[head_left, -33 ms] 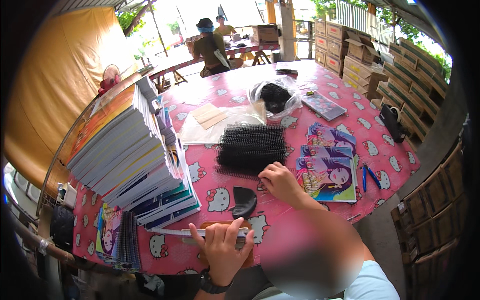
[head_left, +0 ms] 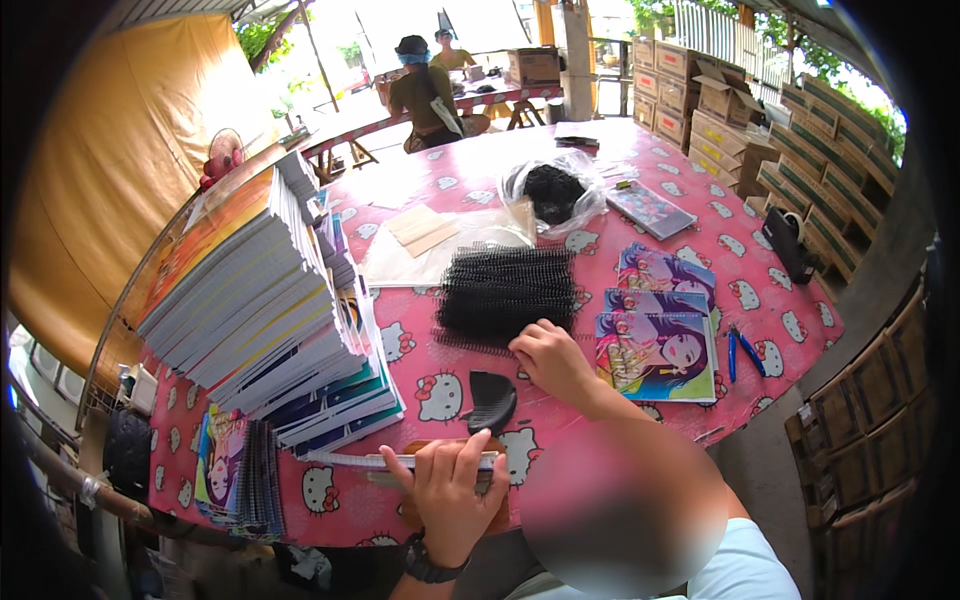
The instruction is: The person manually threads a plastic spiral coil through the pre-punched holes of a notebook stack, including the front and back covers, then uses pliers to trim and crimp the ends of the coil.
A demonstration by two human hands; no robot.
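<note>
My left hand (head_left: 450,490), with a dark watch on the wrist, presses down on a thin unbound notebook (head_left: 350,460). The notebook lies on a wooden board at the near table edge. My right hand (head_left: 550,360) reaches forward, its fingers curled onto the near edge of a pile of black spiral coils (head_left: 505,290). It seems to pinch one coil. A short black curved comb piece (head_left: 490,400) lies between my hands. Bound notebooks with cartoon-girl covers (head_left: 660,345) lie to the right of my right hand.
A tall leaning stack of page sets (head_left: 260,300) fills the left of the pink patterned table (head_left: 780,320). Also there are blue pliers (head_left: 742,352), a bag of coils (head_left: 555,190) and a black tape dispenser (head_left: 790,240). Cardboard boxes (head_left: 850,420) line the right. Two people sit at a far table.
</note>
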